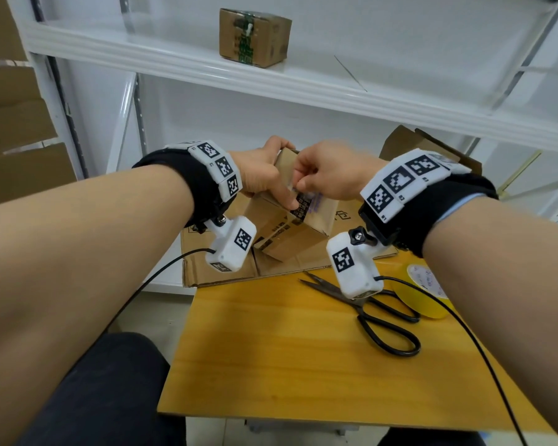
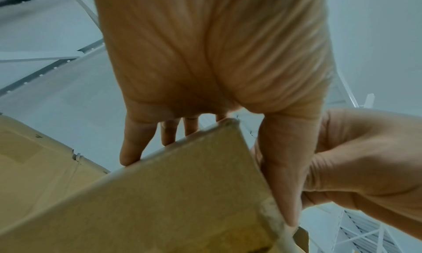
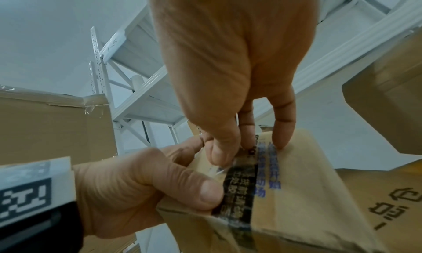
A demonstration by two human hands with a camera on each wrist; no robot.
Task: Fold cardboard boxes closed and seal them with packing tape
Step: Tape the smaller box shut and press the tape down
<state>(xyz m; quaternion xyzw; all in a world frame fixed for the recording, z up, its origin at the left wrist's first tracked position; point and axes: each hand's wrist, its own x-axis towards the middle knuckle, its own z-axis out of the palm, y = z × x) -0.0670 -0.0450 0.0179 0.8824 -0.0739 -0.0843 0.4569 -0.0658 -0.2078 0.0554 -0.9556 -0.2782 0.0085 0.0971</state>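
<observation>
Currently the small brown cardboard box (image 1: 290,217) is at frame centre in the head view, held tilted above the flattened cardboard sheet (image 1: 226,268) at the far edge of the yellow wooden table (image 1: 303,365). Long axis runs from upper centre down toward lower left; one corner points down at the sheet. Left hand (image 1: 264,175) grips the box's upper end, thumb pressed on the printed face. Right hand (image 1: 329,175) pinches a bit of clear tape (image 3: 217,168) at the black printed strip (image 3: 239,190) on that face. Strip has pale characters, blue characters beside it; both too blurred to read. Black scissors (image 1: 377,317) and yellow tape roll (image 1: 426,291) sit lower right, just beside each other. Second taped brown box (image 1: 255,37) on the white shelf (image 1: 174,62), upper centre.
</observation>
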